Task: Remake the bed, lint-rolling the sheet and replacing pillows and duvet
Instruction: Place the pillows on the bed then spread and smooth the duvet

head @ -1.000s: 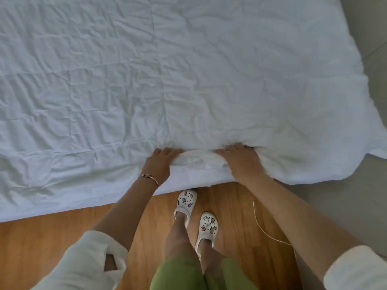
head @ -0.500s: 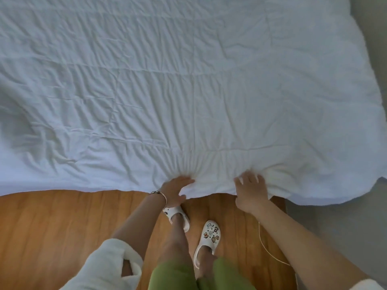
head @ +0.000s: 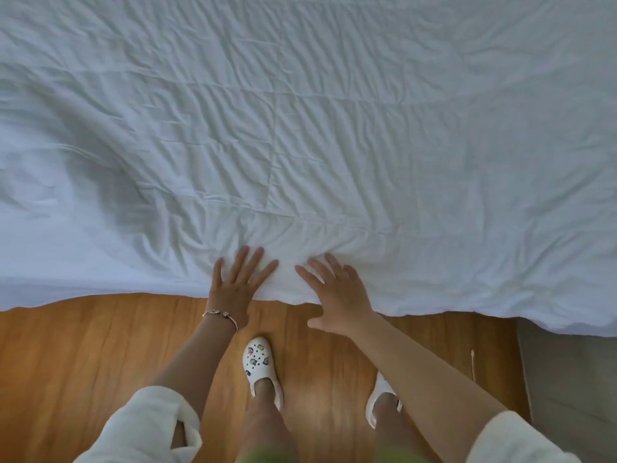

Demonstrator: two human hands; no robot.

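Duvet: the white quilted duvet (head: 300,128) covers the whole bed, its near edge hanging over the bed's near side above the wooden floor (head: 83,355); the right part of that edge droops lower, toward the near right corner.
Left hand: the left hand (head: 238,284) lies flat on the duvet's near edge, fingers straight and spread, gripping nothing.
Right hand: the right hand (head: 337,295) is likewise flat with fingers splayed on the near edge just beside the left, thumb out over the floor; it holds nothing.
Surface: creases run across the fabric, and a deep fold sits toward the left side of the bed.
Handling: the duvet looks soft, light and limp, so it should follow a pull and bunch under a push rather than slide stiffly. Flat palms suit smoothing; to shift it, pinching the hem at the near edge or the corners seems the best hold.
Stage: duvet replaced, apparently being smoothed. Pillows are not in view.
Other: white clogs (head: 260,364) stand on the floor below the bed's near edge.
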